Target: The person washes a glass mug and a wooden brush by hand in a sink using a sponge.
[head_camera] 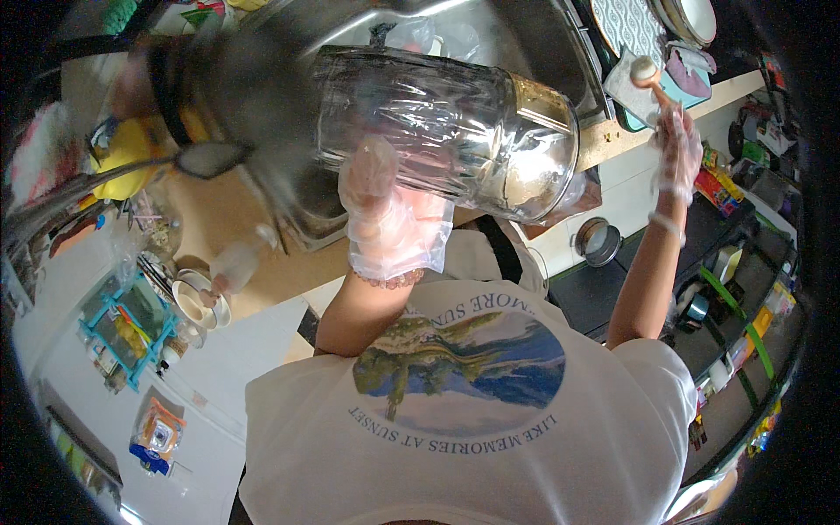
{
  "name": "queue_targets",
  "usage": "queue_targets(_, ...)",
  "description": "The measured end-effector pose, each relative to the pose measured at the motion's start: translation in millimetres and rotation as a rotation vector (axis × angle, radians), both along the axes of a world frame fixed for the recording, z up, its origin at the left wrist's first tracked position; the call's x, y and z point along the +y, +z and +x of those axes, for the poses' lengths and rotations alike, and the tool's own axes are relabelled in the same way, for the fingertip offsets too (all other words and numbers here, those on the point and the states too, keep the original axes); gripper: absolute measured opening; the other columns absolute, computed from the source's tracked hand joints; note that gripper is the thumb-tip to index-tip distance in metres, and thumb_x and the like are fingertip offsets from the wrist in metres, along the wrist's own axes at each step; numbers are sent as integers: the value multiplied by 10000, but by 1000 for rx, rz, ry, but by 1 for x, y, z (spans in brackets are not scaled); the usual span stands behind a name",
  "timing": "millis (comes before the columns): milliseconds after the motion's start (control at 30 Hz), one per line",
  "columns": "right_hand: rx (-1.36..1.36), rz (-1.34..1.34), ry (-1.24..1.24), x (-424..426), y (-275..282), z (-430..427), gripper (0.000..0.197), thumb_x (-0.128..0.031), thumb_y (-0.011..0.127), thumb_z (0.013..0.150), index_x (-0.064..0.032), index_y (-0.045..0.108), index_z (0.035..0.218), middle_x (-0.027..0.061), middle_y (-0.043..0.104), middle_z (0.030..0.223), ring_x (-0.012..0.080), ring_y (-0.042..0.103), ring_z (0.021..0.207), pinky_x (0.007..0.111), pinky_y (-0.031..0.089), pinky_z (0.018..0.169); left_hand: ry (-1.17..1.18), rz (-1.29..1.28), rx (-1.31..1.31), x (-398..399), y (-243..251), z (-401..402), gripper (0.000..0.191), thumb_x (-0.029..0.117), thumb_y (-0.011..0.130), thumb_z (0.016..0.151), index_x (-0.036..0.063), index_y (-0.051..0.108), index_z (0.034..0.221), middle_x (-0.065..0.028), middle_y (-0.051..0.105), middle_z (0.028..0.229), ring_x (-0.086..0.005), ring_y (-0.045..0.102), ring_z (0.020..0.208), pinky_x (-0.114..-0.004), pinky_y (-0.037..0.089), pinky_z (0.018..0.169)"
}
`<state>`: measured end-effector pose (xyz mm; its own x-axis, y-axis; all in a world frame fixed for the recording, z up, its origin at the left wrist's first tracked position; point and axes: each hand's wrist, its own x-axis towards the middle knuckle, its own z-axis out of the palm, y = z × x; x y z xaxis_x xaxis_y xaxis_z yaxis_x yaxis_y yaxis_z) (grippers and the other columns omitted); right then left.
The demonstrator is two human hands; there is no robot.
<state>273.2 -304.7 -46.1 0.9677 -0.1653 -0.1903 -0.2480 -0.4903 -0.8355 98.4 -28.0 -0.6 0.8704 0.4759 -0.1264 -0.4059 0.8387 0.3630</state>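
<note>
A large clear glass jar (433,125) lies on its side in the air over the steel sink (545,39), with a gold-coloured band near its right end. My left hand (397,220), in a clear plastic glove, supports the jar from its near side. Out to the right, my right hand (679,147), also gloved, grips the handle of a long-handled utensil (646,73) with a pale round head. That head is over a light cloth (627,85) beside the sink. Whether the utensil is a brush or a spoon I cannot tell. Clear plastic and a white item lie in the sink.
A turquoise tray (686,92) with a purple cloth (686,72) stands right of the sink. White bowls (197,305) and a blue basket (131,338) are at the left. A blurred dark metal fixture (210,159) crosses the left side. A round metal container (597,241) is low at the right.
</note>
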Motion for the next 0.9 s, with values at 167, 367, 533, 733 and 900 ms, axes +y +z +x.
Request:
queue_targets(167, -185, -20, -45, -24, -71, 63, 348, -197, 558, 780, 16, 518, 1052, 93, 579, 818, 102, 502, 720, 189, 403, 605, -36, -41, -28, -2, -2, 7, 443, 176, 617, 712, 21, 462, 1097, -159, 341, 1250, -290, 337, 1147, -451, 265, 972)
queue_targets(367, -99, -409, 213, -37, -100, 79, 310, -136, 344, 846, -14, 364, 1130, 158, 424, 1146, 228, 485, 948, 316, 426, 792, -89, 130, 39, -2, -5, 9, 587, 243, 625, 709, 29, 364, 1189, -161, 279, 1288, -268, 322, 1162, -432, 266, 973)
queue_targets(533, -475, -726, 587, -13, -88, 17, 372, -237, 444, 784, -87, 389, 1120, 177, 428, 1136, 327, 460, 995, 430, 390, 852, -27, 74, 121, 0, -9, 6, 593, 258, 640, 699, 42, 373, 1182, -144, 347, 1247, -255, 365, 1130, -427, 292, 958)
queue_targets(733, -589, -914, 637, -23, -133, 36, 422, -230, 598, 692, -77, 467, 1062, 186, 509, 938, 332, 500, 815, 410, 417, 681, -58, 72, 94, -1, -2, 16, 616, 275, 660, 683, 45, 374, 1178, -110, 399, 1210, -246, 421, 1078, -413, 343, 927)
queue_targets(900, -714, -952, 586, -6, -137, 40, 280, -281, 580, 719, -33, 538, 841, 182, 533, 821, 340, 513, 755, 410, 422, 662, -66, 16, 117, -1, 3, 11, 621, 261, 664, 680, 47, 364, 1179, -111, 410, 1196, -247, 417, 1085, -426, 347, 925)
